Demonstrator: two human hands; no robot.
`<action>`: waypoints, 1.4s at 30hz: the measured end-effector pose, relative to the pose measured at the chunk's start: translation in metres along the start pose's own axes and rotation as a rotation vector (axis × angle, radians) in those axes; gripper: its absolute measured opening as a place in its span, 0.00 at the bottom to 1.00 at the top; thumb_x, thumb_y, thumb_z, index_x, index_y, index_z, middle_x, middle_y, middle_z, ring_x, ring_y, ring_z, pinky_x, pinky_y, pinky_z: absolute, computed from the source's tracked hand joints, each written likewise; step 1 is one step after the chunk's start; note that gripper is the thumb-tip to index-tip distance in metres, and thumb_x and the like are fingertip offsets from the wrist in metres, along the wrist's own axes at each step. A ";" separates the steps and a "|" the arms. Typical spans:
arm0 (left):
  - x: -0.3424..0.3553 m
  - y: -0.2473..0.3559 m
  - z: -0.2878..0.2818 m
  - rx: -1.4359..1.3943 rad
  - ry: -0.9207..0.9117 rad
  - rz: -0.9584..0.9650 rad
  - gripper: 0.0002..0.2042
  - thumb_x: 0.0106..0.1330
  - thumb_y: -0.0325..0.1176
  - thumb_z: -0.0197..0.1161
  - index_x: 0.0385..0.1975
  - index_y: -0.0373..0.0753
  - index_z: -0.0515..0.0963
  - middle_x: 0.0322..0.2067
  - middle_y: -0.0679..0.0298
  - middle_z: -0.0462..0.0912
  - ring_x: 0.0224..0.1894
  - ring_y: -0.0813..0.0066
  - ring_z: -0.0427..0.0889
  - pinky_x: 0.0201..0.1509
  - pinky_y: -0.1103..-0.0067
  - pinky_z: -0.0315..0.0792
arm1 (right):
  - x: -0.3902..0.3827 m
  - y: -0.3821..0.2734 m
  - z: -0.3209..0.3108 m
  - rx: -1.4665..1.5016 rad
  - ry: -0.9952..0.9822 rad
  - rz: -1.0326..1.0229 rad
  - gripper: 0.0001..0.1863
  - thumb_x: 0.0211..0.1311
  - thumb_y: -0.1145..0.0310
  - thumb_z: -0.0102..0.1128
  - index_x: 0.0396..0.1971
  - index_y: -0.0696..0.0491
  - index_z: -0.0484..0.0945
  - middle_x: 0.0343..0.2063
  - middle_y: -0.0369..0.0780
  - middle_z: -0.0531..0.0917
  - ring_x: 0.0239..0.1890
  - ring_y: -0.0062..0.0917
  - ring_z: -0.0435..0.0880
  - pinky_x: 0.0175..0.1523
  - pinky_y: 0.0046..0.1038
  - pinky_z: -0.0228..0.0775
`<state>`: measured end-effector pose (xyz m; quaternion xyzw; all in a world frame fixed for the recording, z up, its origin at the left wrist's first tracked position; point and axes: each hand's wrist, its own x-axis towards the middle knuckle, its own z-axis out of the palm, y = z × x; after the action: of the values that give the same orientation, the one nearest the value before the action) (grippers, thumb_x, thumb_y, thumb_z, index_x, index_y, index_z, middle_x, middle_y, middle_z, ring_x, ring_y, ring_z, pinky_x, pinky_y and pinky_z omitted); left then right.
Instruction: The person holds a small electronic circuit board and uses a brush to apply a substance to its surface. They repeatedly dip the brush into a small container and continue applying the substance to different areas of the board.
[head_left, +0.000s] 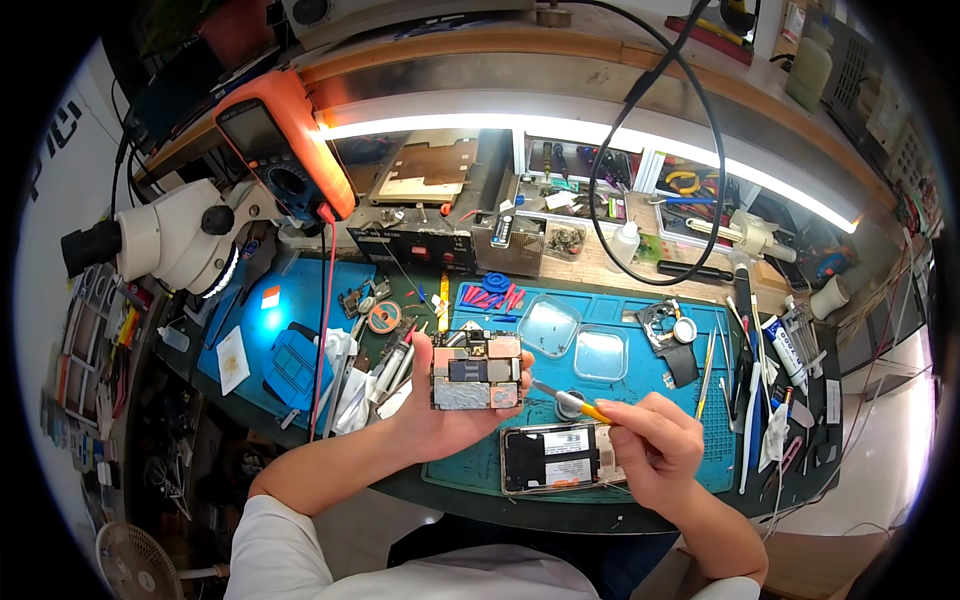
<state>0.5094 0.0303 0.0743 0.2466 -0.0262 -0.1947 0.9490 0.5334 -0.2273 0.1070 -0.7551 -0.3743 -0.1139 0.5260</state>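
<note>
Raised over the bench, my left hand [445, 415] grips a phone circuit board [478, 371] by its edges, with the thumb up its left side and fingertips at the right. Shields, small parts and a crinkled silvery patch show on its face. My right hand [655, 445] pinches a slim yellow-handled tool [592, 409] with a narrow metal tip, which points left toward the board's right edge. I cannot tell whether the tip touches it. Below the hands lies an opened phone housing [560, 458] with a black and white battery area. A small round container [569, 404] is partly behind the tool.
A blue work mat [640, 395] carries two clear plastic trays [601, 355] and pink-handled bits [492, 299]. To the left stand a microscope [165, 235] and an orange multimeter [285, 150], its red lead [331, 290] hanging down. Pens, tweezers and a tube [784, 350] crowd the right.
</note>
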 end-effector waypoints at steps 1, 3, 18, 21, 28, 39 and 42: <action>0.000 0.000 0.001 0.002 0.006 -0.003 0.51 0.46 0.81 0.54 0.56 0.38 0.68 0.50 0.63 0.72 0.53 0.73 0.71 0.53 0.74 0.66 | 0.001 -0.001 0.000 0.013 -0.008 0.011 0.16 0.58 0.80 0.63 0.47 0.55 0.84 0.19 0.36 0.77 0.18 0.19 0.71 0.21 0.21 0.59; 0.001 0.000 0.001 0.005 0.000 -0.009 0.51 0.45 0.81 0.55 0.56 0.37 0.68 0.50 0.63 0.72 0.53 0.73 0.71 0.55 0.75 0.65 | 0.001 -0.003 0.000 0.040 -0.023 0.033 0.13 0.60 0.79 0.61 0.46 0.56 0.84 0.17 0.35 0.76 0.17 0.18 0.70 0.21 0.21 0.58; 0.001 -0.005 -0.016 -0.079 -0.193 -0.009 0.51 0.52 0.78 0.51 0.64 0.38 0.63 0.58 0.61 0.71 0.58 0.72 0.72 0.59 0.74 0.68 | -0.004 0.002 0.013 0.132 -0.054 0.114 0.09 0.65 0.75 0.58 0.42 0.57 0.84 0.18 0.38 0.81 0.15 0.18 0.74 0.21 0.20 0.62; 0.001 -0.005 -0.014 -0.082 -0.165 -0.009 0.51 0.51 0.78 0.52 0.63 0.37 0.64 0.57 0.61 0.72 0.57 0.72 0.72 0.56 0.75 0.69 | -0.003 0.003 0.011 0.092 -0.083 0.091 0.10 0.64 0.75 0.59 0.43 0.57 0.84 0.18 0.38 0.79 0.16 0.20 0.75 0.21 0.21 0.62; 0.003 -0.003 -0.014 -0.106 -0.178 -0.014 0.52 0.50 0.79 0.53 0.61 0.33 0.65 0.53 0.61 0.74 0.53 0.72 0.73 0.51 0.76 0.69 | 0.000 0.002 0.010 -0.013 -0.076 -0.010 0.13 0.60 0.77 0.63 0.46 0.55 0.83 0.17 0.36 0.76 0.15 0.20 0.71 0.20 0.22 0.59; 0.000 -0.002 0.003 -0.059 0.019 -0.019 0.52 0.46 0.82 0.53 0.56 0.35 0.68 0.47 0.62 0.74 0.49 0.72 0.71 0.48 0.76 0.65 | -0.001 0.005 0.014 0.012 -0.034 -0.046 0.16 0.56 0.80 0.65 0.46 0.54 0.83 0.19 0.36 0.76 0.17 0.20 0.72 0.21 0.22 0.61; -0.001 -0.001 0.003 -0.100 0.018 -0.014 0.52 0.46 0.82 0.53 0.56 0.35 0.68 0.48 0.62 0.74 0.50 0.72 0.71 0.48 0.76 0.65 | -0.001 0.004 0.013 0.006 -0.041 -0.035 0.16 0.56 0.81 0.65 0.46 0.54 0.83 0.20 0.37 0.77 0.17 0.20 0.72 0.22 0.21 0.62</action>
<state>0.5076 0.0286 0.0763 0.2008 -0.0060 -0.2001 0.9590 0.5327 -0.2172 0.0981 -0.7491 -0.3986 -0.1067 0.5183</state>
